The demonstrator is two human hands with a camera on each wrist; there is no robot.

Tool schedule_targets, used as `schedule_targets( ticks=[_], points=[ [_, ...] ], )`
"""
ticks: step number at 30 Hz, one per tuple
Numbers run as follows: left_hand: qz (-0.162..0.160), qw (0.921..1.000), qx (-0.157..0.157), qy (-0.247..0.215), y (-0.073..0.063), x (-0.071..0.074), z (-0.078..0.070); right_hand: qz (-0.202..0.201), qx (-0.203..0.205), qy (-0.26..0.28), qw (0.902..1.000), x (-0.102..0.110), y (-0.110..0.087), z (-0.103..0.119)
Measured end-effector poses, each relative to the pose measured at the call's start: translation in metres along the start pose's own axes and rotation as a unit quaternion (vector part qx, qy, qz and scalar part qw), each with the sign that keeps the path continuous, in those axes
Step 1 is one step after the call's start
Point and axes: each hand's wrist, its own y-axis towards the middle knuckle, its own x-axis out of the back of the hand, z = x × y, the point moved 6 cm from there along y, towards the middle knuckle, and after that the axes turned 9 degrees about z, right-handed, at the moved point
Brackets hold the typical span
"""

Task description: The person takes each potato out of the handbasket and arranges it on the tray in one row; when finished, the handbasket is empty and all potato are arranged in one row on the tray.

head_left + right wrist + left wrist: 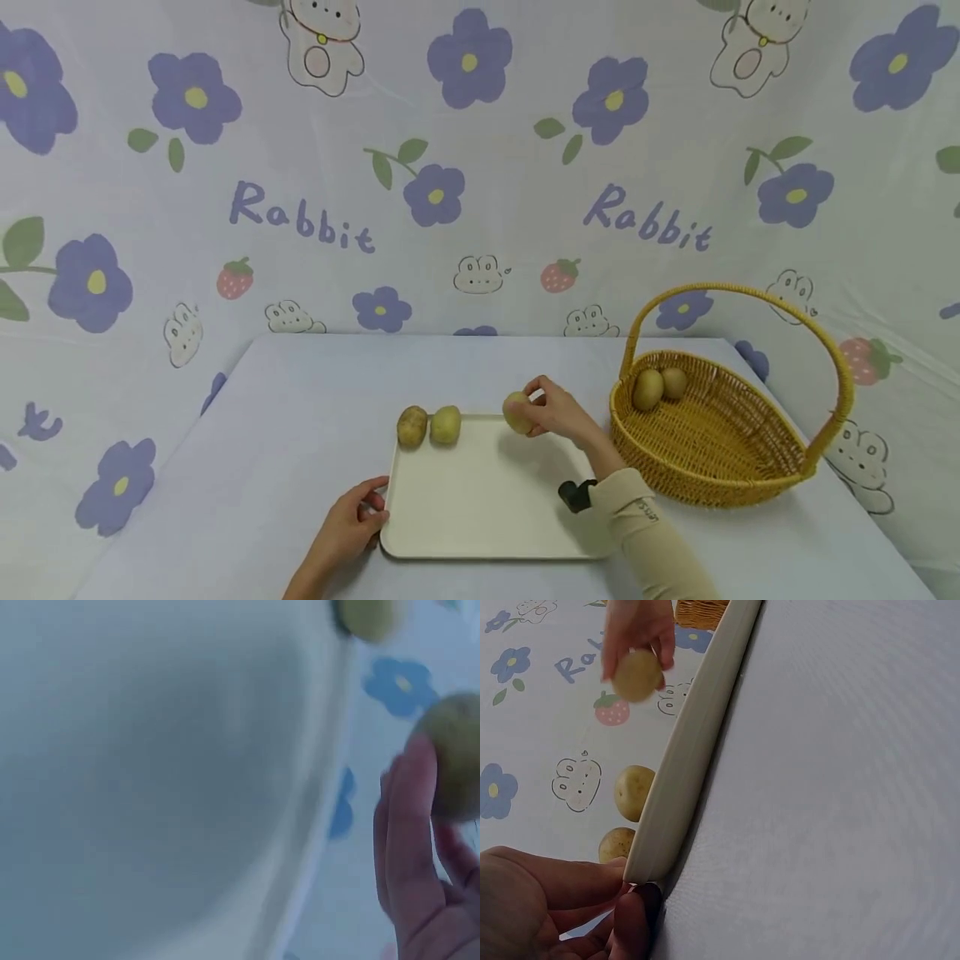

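Observation:
My right hand (553, 410) grips a potato (517, 412) above the far right part of a cream tray (487, 508). In the right wrist view the fingers (409, 825) wrap one side of that potato (457, 761). At the tray's far left corner lie two more potatoes, a brownish one (412, 427) and a paler one (446, 425), side by side. My left hand (351, 521) pinches the tray's left rim, thumb on the edge and fingers below, as the left wrist view shows with the rim (649, 862) between them.
To the right of the tray stands a wicker basket (705, 492) with a tall arched handle. Two potatoes (648, 389) sit inside it at the left end. A patterned cloth (517, 233) hangs behind the white table (300, 400).

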Motion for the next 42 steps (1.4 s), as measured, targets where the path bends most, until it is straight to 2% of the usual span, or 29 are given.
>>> schedule_targets(
  ticks=[4, 8, 11, 19, 27, 38, 42],
  points=[
    [0.003, 1.0, -0.003, -0.001, -0.001, -0.001, 0.002, -0.035, -0.016, -0.086, 0.9956, -0.034, 0.017, -0.005],
    [0.009, 0.9999, -0.008, 0.003, -0.001, -0.001, 0.004, -0.061, -0.025, -0.192, 0.9791, -0.051, 0.028, -0.004],
    [0.009, 0.9998, -0.015, 0.012, 0.001, 0.0, 0.003, -0.066, -0.031, -0.24, 0.9681, -0.055, 0.034, -0.002],
    [0.002, 0.9999, -0.01, 0.007, -0.001, 0.002, 0.0, -0.028, -0.026, -0.236, 0.971, -0.055, 0.033, 0.0],
    [-0.001, 1.0, -0.003, 0.001, 0.0, 0.001, 0.002, -0.04, -0.029, -0.219, 0.9746, -0.054, 0.035, -0.008],
    [0.0, 1.0, -0.003, -0.003, 0.0, 0.001, -0.001, -0.035, -0.034, -0.214, 0.9756, -0.052, 0.03, -0.004],
    [0.005, 0.9999, -0.009, 0.002, 0.0, 0.001, -0.002, -0.046, -0.034, -0.201, 0.9778, -0.04, 0.024, 0.003]
  ],
)
